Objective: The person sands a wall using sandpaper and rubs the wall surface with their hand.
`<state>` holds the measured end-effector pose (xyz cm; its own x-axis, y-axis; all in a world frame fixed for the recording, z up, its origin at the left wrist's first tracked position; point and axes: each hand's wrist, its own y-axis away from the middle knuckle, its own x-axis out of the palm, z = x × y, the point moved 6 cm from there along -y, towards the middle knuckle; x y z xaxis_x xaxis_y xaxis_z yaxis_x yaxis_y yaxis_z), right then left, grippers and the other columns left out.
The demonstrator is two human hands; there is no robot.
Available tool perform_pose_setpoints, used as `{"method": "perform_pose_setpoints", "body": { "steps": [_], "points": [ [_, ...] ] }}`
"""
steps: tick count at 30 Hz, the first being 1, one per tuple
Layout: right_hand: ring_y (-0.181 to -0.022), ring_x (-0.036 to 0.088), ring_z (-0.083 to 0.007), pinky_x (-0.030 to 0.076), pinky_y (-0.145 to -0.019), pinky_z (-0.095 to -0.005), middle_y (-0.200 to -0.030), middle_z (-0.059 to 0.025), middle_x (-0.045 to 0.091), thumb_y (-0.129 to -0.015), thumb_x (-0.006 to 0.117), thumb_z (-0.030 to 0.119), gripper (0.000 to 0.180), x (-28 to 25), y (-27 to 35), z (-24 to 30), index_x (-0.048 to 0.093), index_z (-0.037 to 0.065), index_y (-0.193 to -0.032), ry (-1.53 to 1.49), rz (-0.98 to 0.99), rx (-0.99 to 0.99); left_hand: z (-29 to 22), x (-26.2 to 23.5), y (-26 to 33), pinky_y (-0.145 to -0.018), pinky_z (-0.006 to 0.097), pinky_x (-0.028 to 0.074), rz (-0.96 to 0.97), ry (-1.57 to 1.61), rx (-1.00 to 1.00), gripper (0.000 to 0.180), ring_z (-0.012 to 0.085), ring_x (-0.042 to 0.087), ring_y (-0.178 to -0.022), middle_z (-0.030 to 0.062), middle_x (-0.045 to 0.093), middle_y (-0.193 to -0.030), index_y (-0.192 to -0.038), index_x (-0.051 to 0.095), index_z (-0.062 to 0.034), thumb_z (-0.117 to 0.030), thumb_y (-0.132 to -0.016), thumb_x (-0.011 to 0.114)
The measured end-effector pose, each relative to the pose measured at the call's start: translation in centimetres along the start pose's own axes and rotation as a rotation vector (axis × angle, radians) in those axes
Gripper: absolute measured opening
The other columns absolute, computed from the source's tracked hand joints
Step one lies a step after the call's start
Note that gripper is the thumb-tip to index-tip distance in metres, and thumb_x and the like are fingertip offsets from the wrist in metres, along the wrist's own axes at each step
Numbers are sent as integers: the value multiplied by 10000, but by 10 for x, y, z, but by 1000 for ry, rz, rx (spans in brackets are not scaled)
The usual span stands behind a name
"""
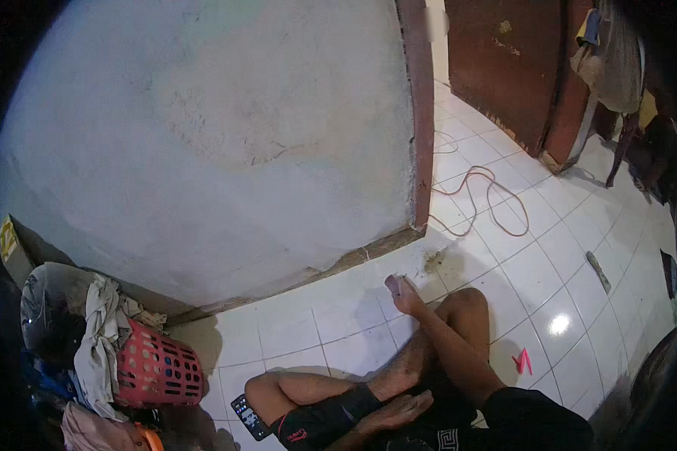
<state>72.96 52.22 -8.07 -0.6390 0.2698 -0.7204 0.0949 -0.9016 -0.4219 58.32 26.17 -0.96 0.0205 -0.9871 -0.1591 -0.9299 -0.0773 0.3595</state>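
I sit cross-legged on a white tiled floor (293, 331). My right hand (408, 298) reaches forward past my raised knee, its fingers closed round a small flat purplish-brown piece (391, 283) whose kind I cannot make out. Just ahead of that hand, brownish crumbs or dirt (433, 261) lie on the tiles. Across my lap rests my left hand (408, 410), fingers stretched out, holding nothing. A phone (250, 418) with its screen lit lies by my left knee.
A red basket (160, 368) heaped with clothes stands left, near the wall (226, 150). An orange cable (496, 188) loops by the doorway. Right lie a bright pink piece (522, 361) and a narrow dark blade-like thing (598, 272). A brown door (500, 68) is farther back.
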Motion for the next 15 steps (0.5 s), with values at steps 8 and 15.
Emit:
{"method": "perform_pose_setpoints", "body": {
  "steps": [8, 15],
  "points": [
    [-1123, 561, -439, 440, -1012, -451, -1189, -277, 584, -798, 550, -33, 470, 7, 10, -7, 454, -88, -1255, 60, -128, -168, -32, -34, 7, -864, 357, 469, -222, -106, 124, 415, 230, 592, -942, 148, 583, -968, -1149, 504, -42, -429, -1037, 406],
    [-1153, 544, -459, 464, -948, -484, -1242, -294, 554, -895, 506, 81, 445, -6, 8, -8, 440, -40, -1318, -243, 88, 147, 0, -88, -5, -621, 301, 535, -51, 671, 149, 405, 185, 648, -754, 130, 631, -971, -1132, 497, -35, -412, -988, 537]
  ]
}}
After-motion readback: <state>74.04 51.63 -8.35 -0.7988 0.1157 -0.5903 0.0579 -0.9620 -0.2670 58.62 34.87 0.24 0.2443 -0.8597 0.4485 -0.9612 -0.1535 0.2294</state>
